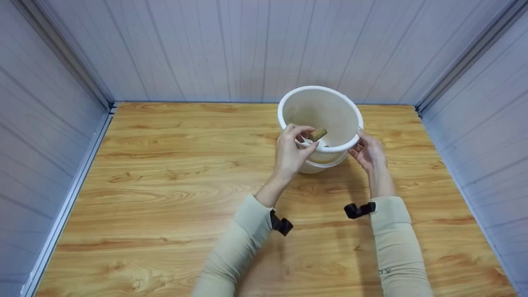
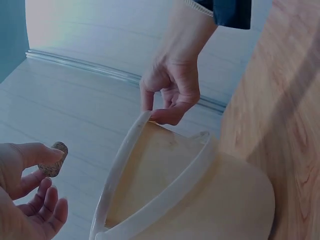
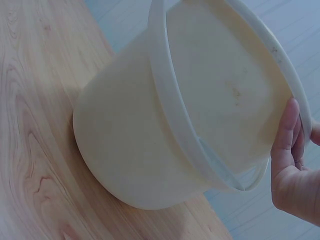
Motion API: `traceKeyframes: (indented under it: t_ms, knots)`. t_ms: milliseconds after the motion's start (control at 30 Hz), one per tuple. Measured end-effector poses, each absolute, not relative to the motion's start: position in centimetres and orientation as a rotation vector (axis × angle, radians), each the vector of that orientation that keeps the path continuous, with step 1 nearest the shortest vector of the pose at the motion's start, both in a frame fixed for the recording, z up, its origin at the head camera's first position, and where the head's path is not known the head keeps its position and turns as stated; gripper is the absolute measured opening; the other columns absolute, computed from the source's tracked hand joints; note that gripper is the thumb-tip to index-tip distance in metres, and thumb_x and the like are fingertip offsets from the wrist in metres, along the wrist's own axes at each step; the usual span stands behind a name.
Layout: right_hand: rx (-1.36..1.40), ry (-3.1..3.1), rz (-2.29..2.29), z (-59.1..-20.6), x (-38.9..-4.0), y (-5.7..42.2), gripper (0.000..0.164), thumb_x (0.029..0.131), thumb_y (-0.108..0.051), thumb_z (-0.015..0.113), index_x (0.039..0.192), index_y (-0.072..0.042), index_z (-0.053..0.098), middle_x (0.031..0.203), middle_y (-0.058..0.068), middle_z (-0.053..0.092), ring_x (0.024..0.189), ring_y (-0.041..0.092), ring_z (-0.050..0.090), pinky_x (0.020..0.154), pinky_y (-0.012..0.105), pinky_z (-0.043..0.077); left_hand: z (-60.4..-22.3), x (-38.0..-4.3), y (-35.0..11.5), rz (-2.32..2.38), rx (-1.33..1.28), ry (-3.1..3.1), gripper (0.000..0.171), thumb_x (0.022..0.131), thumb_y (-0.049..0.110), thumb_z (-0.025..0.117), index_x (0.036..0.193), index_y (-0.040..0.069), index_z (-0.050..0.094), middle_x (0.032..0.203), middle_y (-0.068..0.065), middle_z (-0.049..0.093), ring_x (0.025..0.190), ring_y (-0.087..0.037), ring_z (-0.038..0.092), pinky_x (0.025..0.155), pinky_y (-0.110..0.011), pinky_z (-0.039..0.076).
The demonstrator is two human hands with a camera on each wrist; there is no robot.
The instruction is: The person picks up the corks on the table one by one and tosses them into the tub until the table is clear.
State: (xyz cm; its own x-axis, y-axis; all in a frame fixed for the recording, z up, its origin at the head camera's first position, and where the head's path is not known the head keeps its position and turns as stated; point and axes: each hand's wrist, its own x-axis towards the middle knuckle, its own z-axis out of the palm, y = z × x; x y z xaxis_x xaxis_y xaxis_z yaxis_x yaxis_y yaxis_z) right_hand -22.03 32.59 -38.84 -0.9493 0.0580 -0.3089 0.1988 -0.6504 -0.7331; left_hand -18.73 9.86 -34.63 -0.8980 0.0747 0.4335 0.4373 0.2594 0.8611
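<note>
A brown cylindrical cork (image 1: 318,134) is pinched between the thumb and fingers of my left hand (image 1: 292,144), above the near side of a white bucket's (image 1: 321,88) opening. In the left wrist view the cork (image 2: 54,159) looks speckled, and the other fingers of the left hand (image 2: 25,185) are loosely bent. My right hand (image 1: 371,152) grips the bucket's rim on the right side. The right wrist view shows fingers of the right hand (image 3: 295,165) over that rim. The bucket (image 3: 125,130) stands upright; its bottom is mostly hidden, with small unclear bits visible inside.
The bucket stands on a wood-grain tabletop (image 1: 173,185), close to the pale panelled back wall (image 1: 185,49). Similar side walls rise at left (image 1: 37,123) and right (image 1: 486,136). A thin handle (image 3: 262,172) hangs below the bucket's rim.
</note>
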Motion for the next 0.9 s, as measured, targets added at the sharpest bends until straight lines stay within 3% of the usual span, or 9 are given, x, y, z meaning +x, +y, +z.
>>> traceKeyframes:
  t_ms: [267, 433, 900]
  knots:
    - [0.462, 1.262, -2.744, -39.1, -22.2, 32.5, 0.012, 0.089, -0.012, 0.052, 0.086, -0.001, 0.056, 0.068, 0.009, 0.057, 0.056, 0.020, 0.057, 0.050, 0.026, 0.048, -34.3, -21.0, 10.6, -1.654, -0.439, -2.311, 0.025, 0.070, 0.002, 0.073, 0.093, 0.000, 0.066, 0.080, -0.006, 0.052, 0.072, -0.015, 0.052, 0.063, -0.018, 0.044]
    - [0.473, 1.263, -2.741, -39.1, -22.2, 32.5, 0.014, 0.090, -0.012, 0.051, 0.084, 0.000, 0.056, 0.067, 0.009, 0.056, 0.055, 0.019, 0.057, 0.049, 0.026, 0.048, -34.4, -22.2, 11.1, -1.533, -0.387, -2.444, 0.026, 0.071, 0.009, 0.074, 0.096, 0.004, 0.067, 0.081, -0.003, 0.052, 0.073, -0.012, 0.050, 0.063, -0.014, 0.039]
    - [0.481, 1.256, -2.743, -39.0, -22.2, 32.5, 0.014, 0.088, -0.013, 0.053, 0.085, 0.000, 0.056, 0.067, 0.009, 0.056, 0.055, 0.020, 0.057, 0.050, 0.026, 0.048, -34.8, -24.6, 11.8, -1.411, -0.363, -2.584, 0.033, 0.074, 0.017, 0.072, 0.105, 0.006, 0.064, 0.089, -0.004, 0.053, 0.081, -0.014, 0.050, 0.068, -0.016, 0.039]
